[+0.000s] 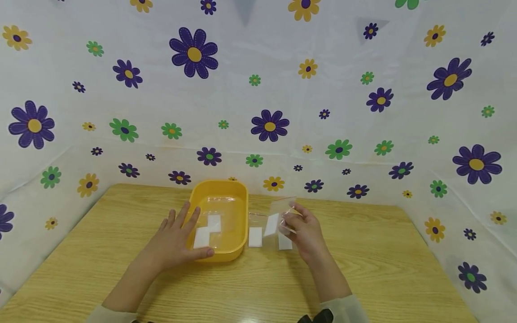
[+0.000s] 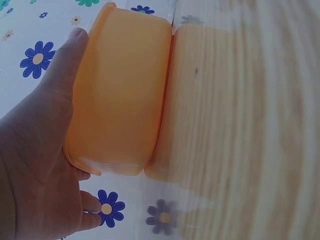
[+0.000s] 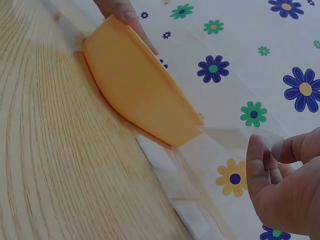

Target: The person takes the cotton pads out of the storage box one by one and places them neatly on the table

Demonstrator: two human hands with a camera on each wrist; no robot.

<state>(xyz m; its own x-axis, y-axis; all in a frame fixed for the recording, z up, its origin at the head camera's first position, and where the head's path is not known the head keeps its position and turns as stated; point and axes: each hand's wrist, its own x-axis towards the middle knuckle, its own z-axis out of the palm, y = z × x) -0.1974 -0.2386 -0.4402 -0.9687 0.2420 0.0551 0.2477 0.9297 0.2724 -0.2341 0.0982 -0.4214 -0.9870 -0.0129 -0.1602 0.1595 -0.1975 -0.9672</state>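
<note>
A yellow plastic tub [image 1: 226, 256] stands on the table with two clear bags in it, each showing a white rectangle [image 1: 202, 237]. My left hand [image 1: 173, 242] rests on its left rim, fingers spread and thumb along the near edge; the left wrist view shows the thumb [image 2: 62, 62] straight against the tub. To the right of the tub, my right hand [image 1: 306, 231] pinches a small clear plastic bag [image 1: 278, 206] with a white rectangle inside, held above the table. In the right wrist view thumb and fingers grip the edge of this bag [image 3: 225, 136].
Two more clear bags with white rectangles lie on the wooden table [image 1: 363, 269], one bag [image 1: 255, 237] beside the tub and another [image 1: 285, 242] partly under the raised bag. A white flowered cloth [image 1: 234, 98] rises behind the table and along both sides.
</note>
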